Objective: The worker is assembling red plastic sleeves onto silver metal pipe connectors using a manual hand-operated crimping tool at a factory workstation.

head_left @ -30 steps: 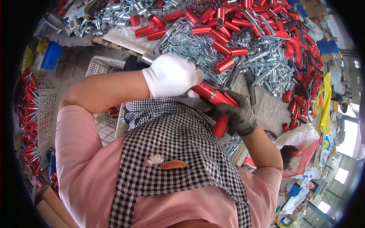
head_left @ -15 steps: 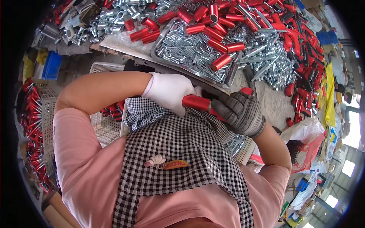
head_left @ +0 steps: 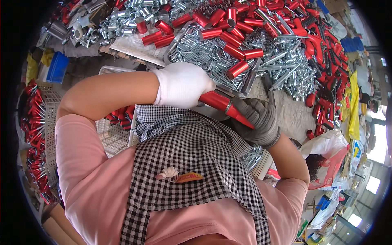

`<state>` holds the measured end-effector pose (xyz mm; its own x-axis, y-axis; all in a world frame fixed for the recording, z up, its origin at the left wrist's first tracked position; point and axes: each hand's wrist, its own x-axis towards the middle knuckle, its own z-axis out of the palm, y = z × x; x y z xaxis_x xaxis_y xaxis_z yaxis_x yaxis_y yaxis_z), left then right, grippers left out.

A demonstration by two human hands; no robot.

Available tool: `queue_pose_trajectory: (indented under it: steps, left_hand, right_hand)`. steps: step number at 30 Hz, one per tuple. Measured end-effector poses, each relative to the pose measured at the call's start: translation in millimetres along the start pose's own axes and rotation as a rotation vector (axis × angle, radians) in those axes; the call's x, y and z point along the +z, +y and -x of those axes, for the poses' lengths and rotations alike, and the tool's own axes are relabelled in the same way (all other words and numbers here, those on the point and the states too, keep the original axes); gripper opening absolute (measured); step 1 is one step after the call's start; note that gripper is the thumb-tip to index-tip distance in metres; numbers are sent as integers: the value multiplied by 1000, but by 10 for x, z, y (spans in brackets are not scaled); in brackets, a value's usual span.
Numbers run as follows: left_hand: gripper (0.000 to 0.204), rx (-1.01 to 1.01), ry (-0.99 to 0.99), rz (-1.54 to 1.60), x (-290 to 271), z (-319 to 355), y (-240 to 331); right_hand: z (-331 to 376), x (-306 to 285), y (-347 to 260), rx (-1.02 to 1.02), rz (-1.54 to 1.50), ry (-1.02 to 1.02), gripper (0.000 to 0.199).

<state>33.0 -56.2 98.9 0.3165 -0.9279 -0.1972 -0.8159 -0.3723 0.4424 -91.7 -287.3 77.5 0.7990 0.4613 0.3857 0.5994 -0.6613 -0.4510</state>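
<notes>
While I watch from afar, the left hand (head_left: 184,85) and right hand (head_left: 260,122) clamp opposite ends of the red tool (head_left: 219,101) between them; I judge this fitting work, next needing steady alignment.

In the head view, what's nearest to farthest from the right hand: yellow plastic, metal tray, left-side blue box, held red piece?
1. Held red piece, touching the right hand.
2. Metal tray, ahead and left.
3. Yellow plastic, off right.
4. Blue box, far left.

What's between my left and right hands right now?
In the head view, a red tubular part spans the gap from the white-gloved left hand to the grey-gloved right hand.
</notes>
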Motion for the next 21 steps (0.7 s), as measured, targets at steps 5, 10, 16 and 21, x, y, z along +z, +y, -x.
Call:
queue_pose_trajectory:
  steps: [5, 10, 16, 21]
  left_hand:
    - [22, -39, -659, 729, 140, 3, -145]
    - [19, -68, -645, 783, 200, 54, -23]
    - [13, -5, 38, -140, 180, 29, -9]
    - [10, 259, 529, -595, 85, 14, -214]
  right_hand:
    - [-108, -168, -59, -571, 346, -131, 44]
    - [-61, -155, -81, -657, 342, -181, 38]
    - [61, 85, -17, 230, -117, -207, 48]
    - [4, 262, -69, 1128, -1567, -111, 75]
